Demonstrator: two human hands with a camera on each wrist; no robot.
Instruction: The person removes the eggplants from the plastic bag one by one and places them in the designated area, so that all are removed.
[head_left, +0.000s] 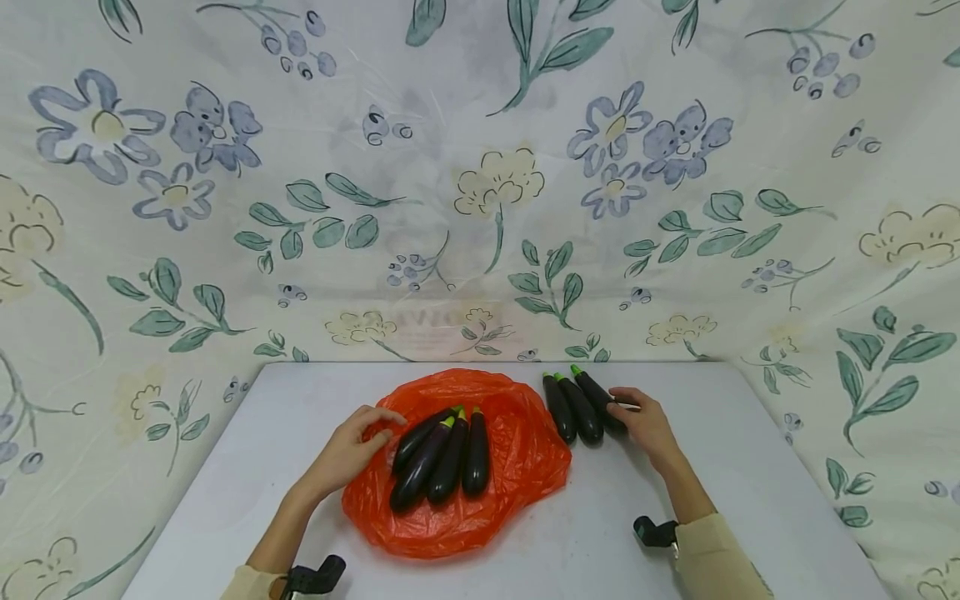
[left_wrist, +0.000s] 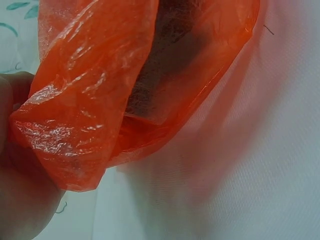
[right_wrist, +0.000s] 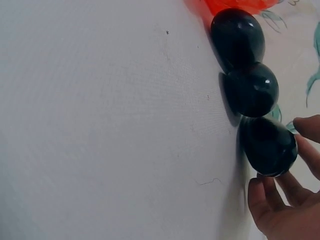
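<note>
An orange-red plastic bag (head_left: 525,467) lies spread on the table, with several dark purple eggplants (head_left: 477,458) on it, their green stem ends pointing away from me. At the bag's left edge, my left hand (head_left: 351,446) pinches a fold of the plastic; the left wrist view shows that raised fold (left_wrist: 75,125) by the thumb. Three more eggplants lie side by side to the right of the bag. My right hand (head_left: 647,423) has its thumb and fingers around the rightmost eggplant (right_wrist: 270,147). In the right wrist view, its rounded end faces the camera.
The white table (head_left: 600,533) runs back to a hanging cloth (head_left: 420,250) printed with flowers and leaves, which also covers the sides. A black device (head_left: 318,575) sits at the left wrist and another (head_left: 655,532) at the right wrist.
</note>
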